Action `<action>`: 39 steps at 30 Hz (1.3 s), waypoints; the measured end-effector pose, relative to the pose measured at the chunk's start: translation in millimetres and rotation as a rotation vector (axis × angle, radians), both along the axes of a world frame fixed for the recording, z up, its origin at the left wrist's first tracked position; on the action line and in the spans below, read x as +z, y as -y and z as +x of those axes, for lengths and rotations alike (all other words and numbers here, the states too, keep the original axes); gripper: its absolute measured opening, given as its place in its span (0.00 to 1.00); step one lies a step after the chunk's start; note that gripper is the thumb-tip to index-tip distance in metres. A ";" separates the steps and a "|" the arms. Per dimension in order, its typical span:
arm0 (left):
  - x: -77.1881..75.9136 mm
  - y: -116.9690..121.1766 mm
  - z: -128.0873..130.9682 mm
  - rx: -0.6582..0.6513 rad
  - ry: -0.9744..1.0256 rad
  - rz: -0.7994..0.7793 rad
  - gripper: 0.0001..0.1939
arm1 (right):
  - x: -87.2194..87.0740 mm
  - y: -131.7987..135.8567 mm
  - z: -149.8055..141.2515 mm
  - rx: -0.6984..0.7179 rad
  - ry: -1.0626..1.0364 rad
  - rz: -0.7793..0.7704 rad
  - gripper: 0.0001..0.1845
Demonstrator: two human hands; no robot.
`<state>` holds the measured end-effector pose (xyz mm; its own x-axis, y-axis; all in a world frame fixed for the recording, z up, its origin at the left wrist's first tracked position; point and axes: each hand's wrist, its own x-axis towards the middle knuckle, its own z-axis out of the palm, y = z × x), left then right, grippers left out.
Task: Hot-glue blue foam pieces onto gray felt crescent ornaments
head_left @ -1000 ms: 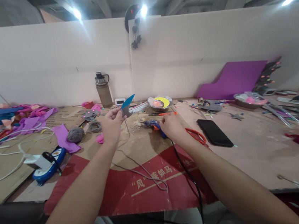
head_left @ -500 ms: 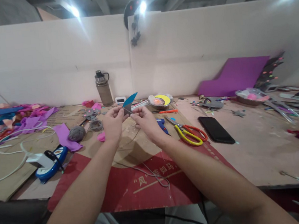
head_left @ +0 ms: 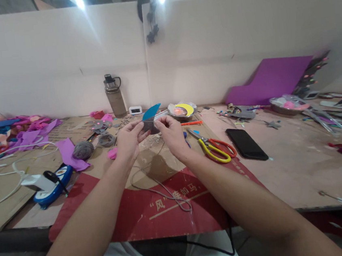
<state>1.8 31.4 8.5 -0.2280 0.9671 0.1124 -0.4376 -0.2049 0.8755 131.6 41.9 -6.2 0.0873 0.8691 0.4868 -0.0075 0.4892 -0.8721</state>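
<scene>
Nearest the camera, both forearms reach out over a red and brown sheet of cardboard (head_left: 155, 211) laid on the desk (head_left: 300, 171), with a thin grey wire (head_left: 161, 192) looping across it.

The left hand (head_left: 128, 142) and right hand (head_left: 173, 136) meet above the cardboard. A second ago the right hand was down on the blue glue gun (head_left: 185, 136); it has since let go, risen and joined the left, so both now work the same piece. The fingers (head_left: 137, 125) of each hand are closed in a pinch on a small dark grey piece (head_left: 149, 126), from whose top a blue leaf shape (head_left: 151, 111) sticks up. The piece is held in the air, clear of the desk, between the two hands. With the glue gun laid by, this looks like pressing or adjusting the joined parts.

Just to the right lie yellow scissors (head_left: 213, 150) with orange scissors (head_left: 226, 148) touching them, then a black phone (head_left: 247, 149). To the left sit a grey ball of yarn (head_left: 82, 149), purple felt (head_left: 69, 153) and a blue and white gadget (head_left: 50, 186) with a white cable.

Farther back stand a water bottle (head_left: 115, 96), a small white clock (head_left: 135, 109) and a dish (head_left: 183, 111) with a yellow crescent. A purple foam sheet (head_left: 270, 80) leans on the white wall (head_left: 60, 66).
</scene>
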 end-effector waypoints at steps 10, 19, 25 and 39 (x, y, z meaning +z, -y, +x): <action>0.8 -0.7 -2.9 -0.033 0.016 0.001 0.07 | -0.8 2.1 -0.6 -0.020 0.080 0.008 0.07; 0.1 -1.1 -3.8 -0.012 -0.054 0.054 0.06 | -0.1 2.0 -0.4 -0.015 0.079 -0.018 0.07; 0.5 -1.2 -4.3 -0.011 -0.080 0.059 0.06 | 0.9 2.5 0.4 -0.013 0.079 -0.022 0.07; -0.6 1.2 0.1 -0.018 -0.082 -0.008 0.06 | 6.5 4.6 4.7 -0.131 0.097 0.096 0.09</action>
